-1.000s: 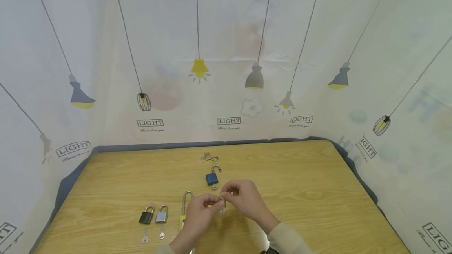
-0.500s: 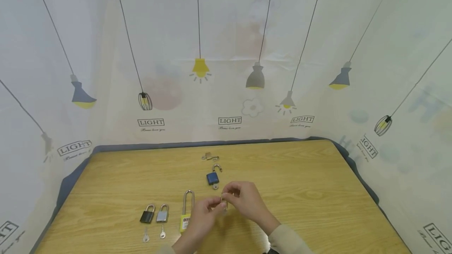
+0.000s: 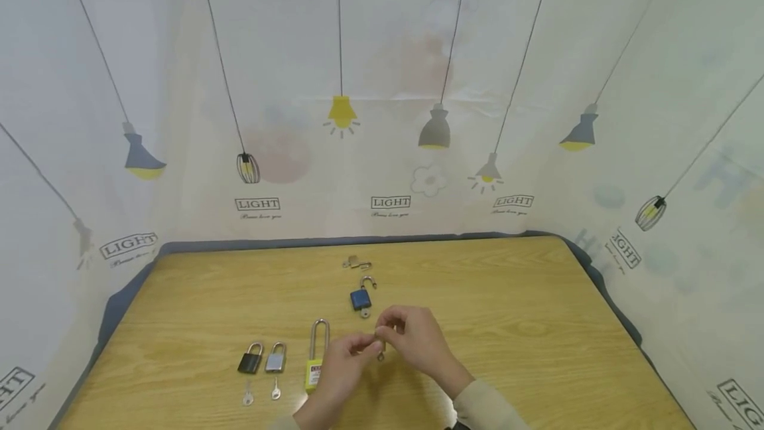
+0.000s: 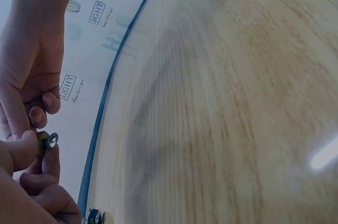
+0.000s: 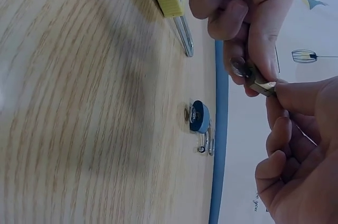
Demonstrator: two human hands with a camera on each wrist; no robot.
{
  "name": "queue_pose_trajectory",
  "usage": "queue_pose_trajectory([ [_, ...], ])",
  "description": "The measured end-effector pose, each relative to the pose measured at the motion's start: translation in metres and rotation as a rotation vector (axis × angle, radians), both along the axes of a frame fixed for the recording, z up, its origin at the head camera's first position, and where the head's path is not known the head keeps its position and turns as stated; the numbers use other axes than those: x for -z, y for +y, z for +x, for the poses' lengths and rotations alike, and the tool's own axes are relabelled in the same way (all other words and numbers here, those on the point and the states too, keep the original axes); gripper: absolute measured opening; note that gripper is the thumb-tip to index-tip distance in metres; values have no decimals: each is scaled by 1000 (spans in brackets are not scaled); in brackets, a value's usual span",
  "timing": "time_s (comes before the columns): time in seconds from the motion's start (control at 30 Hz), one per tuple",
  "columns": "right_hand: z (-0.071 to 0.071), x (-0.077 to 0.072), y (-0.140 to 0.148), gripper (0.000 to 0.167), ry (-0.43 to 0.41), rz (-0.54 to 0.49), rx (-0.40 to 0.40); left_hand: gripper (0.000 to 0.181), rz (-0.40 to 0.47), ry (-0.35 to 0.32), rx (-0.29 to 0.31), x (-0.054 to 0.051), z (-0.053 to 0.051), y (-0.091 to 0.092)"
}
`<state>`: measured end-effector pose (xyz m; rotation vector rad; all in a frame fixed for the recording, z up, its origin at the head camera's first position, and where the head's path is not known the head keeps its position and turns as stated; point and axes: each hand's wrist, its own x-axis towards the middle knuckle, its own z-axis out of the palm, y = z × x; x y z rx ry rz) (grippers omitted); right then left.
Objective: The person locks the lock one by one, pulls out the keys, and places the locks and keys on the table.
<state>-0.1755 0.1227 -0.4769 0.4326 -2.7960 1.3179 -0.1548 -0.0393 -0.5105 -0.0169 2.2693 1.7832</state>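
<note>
"Where is the small padlock (image 5: 260, 82)?"

"Held between both hands, just below the centre of the head view. In the right wrist view it sits right of centre; in the left wrist view, at the left edge."

"What is the left hand (image 3: 343, 363) doing?"

"Gripping it: thumb and finger pinch the body, near the round-headed key (image 5: 239, 67) that sticks out of one end."

"And the right hand (image 3: 414, 342)?"

"Gripping as well. Its thumb and forefinger pinch the opposite end (the fingertips cover that part, so I can't tell how the shackle stands)."

"What lies closest to them?"

"The yellow padlock (image 3: 313, 375), lower left of centre, partly hidden by the left hand, its long shackle pointing up the frame. Above the hands is the blue padlock (image 3: 361, 299), shackle sprung out of the body, with a flat key (image 3: 365, 314) at its lower end."

"Anything higher?"

"A brass padlock (image 3: 355, 262), near the far edge of the table (image 3: 507, 297), its shackle sprung out too."

"And toward the lower left?"

"The black padlock (image 3: 249, 363) and the silver padlock (image 3: 275, 362) lie side by side, slightly apart. A pale key (image 3: 247, 395) lies below the first, a slim key (image 3: 276, 390) below the second. Behind everything hangs a lamp-printed curtain (image 3: 370, 164), filling the upper frame."
</note>
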Motion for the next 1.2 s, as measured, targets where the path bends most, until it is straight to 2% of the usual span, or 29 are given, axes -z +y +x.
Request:
queue_pose_trajectory([
  [0.37, 5, -2, -6, 6, 33, 43, 30, 21, -48, 54, -85, -3, 3, 5],
  [0.47, 4, -3, -4, 6, 31, 53, 17, 21, -54, 63, -79, -3, 2, 4],
  [0.57, 0, -4, 0, 6, 21, 51, -9, 22, -60, 87, -44, -3, -1, 4],
  [0.73, -2, -1, 7, 4, -49, -14, -66, 26, -75, 76, 3, -4, -3, 3],
  [1.03, 3, 15, 21, 20, -193, -168, -6, 33, -68, -18, -14, -9, -6, -1],
  [1.2, 12, 29, 21, 17, -285, -216, -38, 36, -50, -8, -21, -10, -9, -5],
])
